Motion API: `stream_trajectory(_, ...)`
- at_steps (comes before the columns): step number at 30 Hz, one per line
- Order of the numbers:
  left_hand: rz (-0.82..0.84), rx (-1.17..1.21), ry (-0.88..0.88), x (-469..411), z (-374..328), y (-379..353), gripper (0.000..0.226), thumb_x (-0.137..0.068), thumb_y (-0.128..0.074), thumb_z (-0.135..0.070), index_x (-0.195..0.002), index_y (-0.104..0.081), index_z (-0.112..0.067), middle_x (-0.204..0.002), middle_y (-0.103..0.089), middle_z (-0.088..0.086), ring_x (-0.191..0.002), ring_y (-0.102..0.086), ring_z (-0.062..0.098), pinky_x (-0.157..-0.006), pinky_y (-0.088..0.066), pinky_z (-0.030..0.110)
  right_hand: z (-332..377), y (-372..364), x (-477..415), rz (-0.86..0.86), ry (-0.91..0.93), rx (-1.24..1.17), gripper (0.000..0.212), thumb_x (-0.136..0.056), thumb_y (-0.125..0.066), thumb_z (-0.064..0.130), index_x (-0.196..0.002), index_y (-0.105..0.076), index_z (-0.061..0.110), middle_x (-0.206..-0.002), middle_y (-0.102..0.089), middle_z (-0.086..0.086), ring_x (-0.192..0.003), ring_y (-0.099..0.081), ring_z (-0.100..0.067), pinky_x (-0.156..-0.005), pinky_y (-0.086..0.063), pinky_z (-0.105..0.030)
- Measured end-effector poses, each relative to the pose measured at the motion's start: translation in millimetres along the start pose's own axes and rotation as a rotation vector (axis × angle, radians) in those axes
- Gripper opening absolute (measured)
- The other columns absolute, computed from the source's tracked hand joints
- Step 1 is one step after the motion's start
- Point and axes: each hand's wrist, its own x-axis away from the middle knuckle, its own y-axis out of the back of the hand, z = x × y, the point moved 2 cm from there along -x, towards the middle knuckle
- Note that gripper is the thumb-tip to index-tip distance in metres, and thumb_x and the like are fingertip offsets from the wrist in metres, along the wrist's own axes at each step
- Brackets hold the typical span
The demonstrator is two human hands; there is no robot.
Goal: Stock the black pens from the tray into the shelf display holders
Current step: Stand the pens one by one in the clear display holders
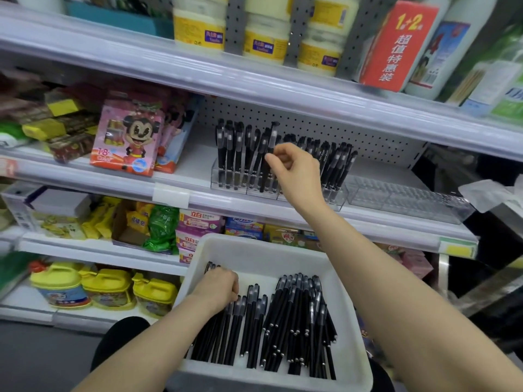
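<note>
Black pens (297, 321) lie heaped in the white tray (254, 244) low in front of the shelves, and many more stand caps-up in the clear display holder (243, 188) on the middle shelf (181, 165); the step in hand is seating one more. The right hand (297, 168) pinches a single pen (273, 137) between thumb and fingertips at about mid-barrel, its other fingers loosely curled; the pen stands nearly upright, cap on top, its lower end down among the pens in the holder's middle section; whether it has reached the bottom I cannot tell. The left hand (218, 290) is at the left of the tray, fingers curled round a bundle (226, 335) of pens whose caps show just beyond the knuckles.

To do this well, as I judge it: guide the lower end into a free slot rather than wedging it between neighbours; hold the barrel upright so it does not lever the leaning pens beside it; loosen the pinch only once the pen bears on the bottom; match the caps-up order of the rest. The wrist hangs close to the pens leaning at the holder's right end, so the hand is best drawn straight back; a sideways sweep could tip them. The second clear holder (402, 199), just to the right, looks unfilled; the bundle probably belongs there.
</note>
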Motion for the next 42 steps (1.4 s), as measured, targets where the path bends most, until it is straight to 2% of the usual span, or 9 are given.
stream_trajectory(6, 0.021, -0.008, 0.027, -3, -1, -2, 0.017, -0.089, -0.066, -0.018, -0.104, -0.074, -0.017, -0.113, -0.069, 0.003, -0.105, -0.063, 0.018, -0.092, -0.049, 0.026, 14, -21, -24, -0.059, 0.009, -0.025, 0.022, -0.095, -0.062, 0.032, -0.108, -0.068, 0.016, -0.088, -0.071, 0.004, -0.084, -0.068, -0.011, -0.08, -0.058, -0.037)
stream_trajectory(11, 0.033, 0.004, 0.046, -7, 0, -5, 0.018, -0.089, -0.066, -0.017, -0.106, -0.074, -0.016, -0.115, -0.068, 0.005, -0.108, -0.062, 0.019, -0.095, -0.048, 0.027, 12, -36, -28, -0.016, -0.017, 0.036, 0.02, -0.096, -0.061, 0.028, -0.106, -0.07, 0.013, -0.078, -0.071, 0.004, -0.075, -0.068, -0.013, -0.083, -0.057, -0.042)
stream_trajectory(15, 0.031, -0.004, 0.05, -10, 2, -7, 0.018, -0.089, -0.066, -0.017, -0.106, -0.073, -0.015, -0.116, -0.068, 0.005, -0.109, -0.061, 0.02, -0.096, -0.049, 0.029, 8, -44, -25, 0.023, -0.041, 0.114, 0.02, -0.095, -0.061, 0.028, -0.103, -0.072, 0.013, -0.071, -0.071, 0.002, -0.072, -0.068, -0.016, -0.089, -0.053, -0.042)
stream_trajectory(19, 0.034, -0.014, 0.047, -12, 2, -8, 0.018, -0.088, -0.066, -0.015, -0.105, -0.073, -0.014, -0.114, -0.068, 0.007, -0.107, -0.062, 0.021, -0.094, -0.05, 0.029, 8, -44, -22, 0.015, -0.058, 0.124, 0.022, -0.096, -0.06, 0.028, -0.105, -0.071, 0.01, -0.073, -0.071, 0.0, -0.071, -0.066, -0.015, -0.08, -0.054, -0.032)
stream_trajectory(22, 0.049, -0.03, 0.053, -14, 3, -9, 0.019, -0.089, -0.064, -0.015, -0.106, -0.072, -0.013, -0.114, -0.068, 0.006, -0.109, -0.062, 0.02, -0.095, -0.05, 0.03, 8, -45, -23, 0.012, -0.066, 0.147, 0.022, -0.096, -0.06, 0.027, -0.106, -0.07, 0.01, -0.077, -0.072, -0.001, -0.072, -0.066, -0.015, -0.079, -0.051, -0.028)
stream_trajectory(30, 0.064, -0.012, 0.063, -11, 2, -7, 0.019, -0.088, -0.063, -0.014, -0.103, -0.073, -0.014, -0.112, -0.069, 0.006, -0.107, -0.062, 0.021, -0.095, -0.051, 0.032, 2, -51, -19, 0.027, -0.087, 0.175, 0.021, -0.095, -0.062, 0.029, -0.102, -0.073, 0.012, -0.075, -0.073, -0.003, -0.074, -0.067, -0.018, -0.076, -0.05, -0.029)
stream_trajectory(33, 0.035, 0.07, 0.051, -9, 1, -3, 0.015, -0.088, -0.064, -0.014, -0.099, -0.074, -0.017, -0.109, -0.07, 0.001, -0.105, -0.063, 0.017, -0.095, -0.05, 0.029, 2, -47, -14, 0.055, -0.049, 0.203, 0.02, -0.095, -0.063, 0.029, -0.098, -0.074, 0.013, -0.074, -0.072, -0.001, -0.072, -0.065, -0.015, -0.073, -0.046, -0.026)
stream_trajectory(38, -0.039, 0.451, 0.077, -7, 2, 19, 0.01, -0.086, -0.072, -0.017, -0.085, -0.068, -0.026, -0.091, -0.067, -0.01, -0.092, -0.063, 0.009, -0.088, -0.05, 0.024, -14, -33, 6, 0.066, -0.027, 0.196, 0.014, -0.095, -0.062, 0.024, -0.092, -0.074, 0.017, -0.073, -0.069, 0.007, -0.07, -0.064, -0.008, -0.072, -0.052, -0.027)
stream_trajectory(42, -0.231, 0.701, 0.045, -6, -5, 58, 0.015, -0.085, -0.072, -0.013, -0.088, -0.067, -0.026, -0.091, -0.067, -0.011, -0.087, -0.061, 0.004, -0.091, -0.051, 0.027, -34, -21, 26, 0.149, -0.053, 0.169, 0.013, -0.093, -0.064, 0.024, -0.09, -0.074, 0.017, -0.077, -0.07, 0.007, -0.074, -0.064, -0.008, -0.074, -0.055, -0.031)
